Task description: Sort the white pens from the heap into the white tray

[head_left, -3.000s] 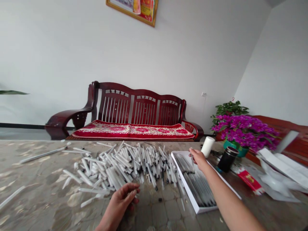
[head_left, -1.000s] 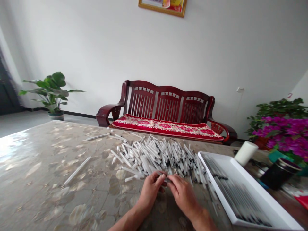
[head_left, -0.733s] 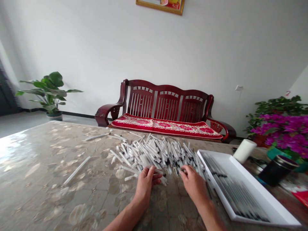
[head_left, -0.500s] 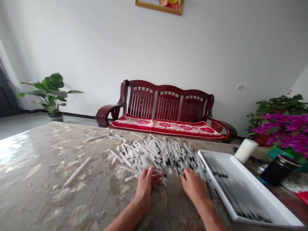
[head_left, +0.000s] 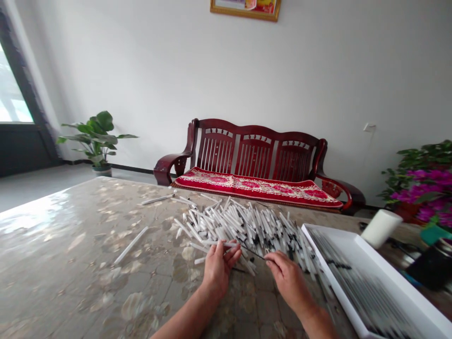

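My left hand (head_left: 218,269) is closed around a white plastic tube (head_left: 229,244), palm turned partly up, at the near edge of a pile of similar tubes (head_left: 236,219). Between thumb and fingers, my right hand (head_left: 287,278) pinches the end of a thin dark rod (head_left: 254,253). The rod slants up leftward to the right end of the held tube; whether it sits inside the tube I cannot tell. Many tubes in the pile have dark ends. On my right stands a shallow white box (head_left: 325,269) with a row of thin grey sticks (head_left: 367,287) in it.
A single white tube (head_left: 131,245) lies apart on the left of the patterned table (head_left: 106,287). Beyond the box are a white roll (head_left: 381,229) and a dark cylindrical container (head_left: 432,263). A wooden bench (head_left: 254,155) stands behind the table.
The view has swung left, so everything sits farther right. The thin dark rod now shows stretched between my hands, its end in my right fingers.
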Tool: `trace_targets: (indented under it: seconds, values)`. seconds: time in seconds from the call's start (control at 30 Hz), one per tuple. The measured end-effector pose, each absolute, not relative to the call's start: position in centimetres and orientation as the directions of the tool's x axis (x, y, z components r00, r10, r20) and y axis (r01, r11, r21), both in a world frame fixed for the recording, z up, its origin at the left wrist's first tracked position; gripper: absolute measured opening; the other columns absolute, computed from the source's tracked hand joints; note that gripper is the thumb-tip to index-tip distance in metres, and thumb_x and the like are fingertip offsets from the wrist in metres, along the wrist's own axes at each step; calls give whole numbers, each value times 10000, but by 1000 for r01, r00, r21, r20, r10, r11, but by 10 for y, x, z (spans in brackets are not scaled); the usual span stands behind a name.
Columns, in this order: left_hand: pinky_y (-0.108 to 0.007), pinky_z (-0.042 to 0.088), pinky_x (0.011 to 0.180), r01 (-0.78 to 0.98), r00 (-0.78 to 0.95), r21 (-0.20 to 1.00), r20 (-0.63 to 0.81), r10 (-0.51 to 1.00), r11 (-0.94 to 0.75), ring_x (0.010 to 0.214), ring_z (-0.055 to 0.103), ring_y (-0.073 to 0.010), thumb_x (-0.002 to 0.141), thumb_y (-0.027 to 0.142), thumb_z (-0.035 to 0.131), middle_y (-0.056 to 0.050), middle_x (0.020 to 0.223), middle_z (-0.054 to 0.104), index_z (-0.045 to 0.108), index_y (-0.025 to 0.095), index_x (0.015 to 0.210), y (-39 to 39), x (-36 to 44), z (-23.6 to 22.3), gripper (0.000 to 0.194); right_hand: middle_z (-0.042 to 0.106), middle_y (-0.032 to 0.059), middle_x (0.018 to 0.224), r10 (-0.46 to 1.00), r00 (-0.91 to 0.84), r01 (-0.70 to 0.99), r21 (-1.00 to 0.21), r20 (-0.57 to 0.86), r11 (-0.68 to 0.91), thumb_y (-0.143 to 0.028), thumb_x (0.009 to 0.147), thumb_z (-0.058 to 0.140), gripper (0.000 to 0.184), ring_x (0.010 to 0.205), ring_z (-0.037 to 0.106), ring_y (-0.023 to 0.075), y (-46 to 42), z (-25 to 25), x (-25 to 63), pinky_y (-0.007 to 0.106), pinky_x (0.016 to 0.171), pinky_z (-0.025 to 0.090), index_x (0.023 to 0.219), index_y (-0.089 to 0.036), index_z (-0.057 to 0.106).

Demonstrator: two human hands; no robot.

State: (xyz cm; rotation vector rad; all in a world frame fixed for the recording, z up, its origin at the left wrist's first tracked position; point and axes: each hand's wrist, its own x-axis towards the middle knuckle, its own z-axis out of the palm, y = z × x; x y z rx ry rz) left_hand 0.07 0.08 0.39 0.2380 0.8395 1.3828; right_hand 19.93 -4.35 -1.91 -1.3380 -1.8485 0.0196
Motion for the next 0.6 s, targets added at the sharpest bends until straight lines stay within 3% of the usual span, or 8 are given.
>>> trace_targets:
  seconds: [0.33,0.6]
  values:
    - [-276,630,600,-750,-41,620,-394,918,232,623,749,-159,984,168,488,-108,824,759,498,184,873,1,1,1,113,712,33,846,750,-156,830,-325,643,452,-218,981,486,228,777,711,177,-44,-21,203,246,716,521,958,-242,711]
    - [-264,613,578,-622,-4,751,-284,959,220,578,724,-149,875,299,676,-79,827,763,537,192,818,2,1,-2,185,709,40,842,705,-151,829,-300,693,472,-242,991,492,223,775,705,174,-47,-15,205,247,716,529,981,-239,715]
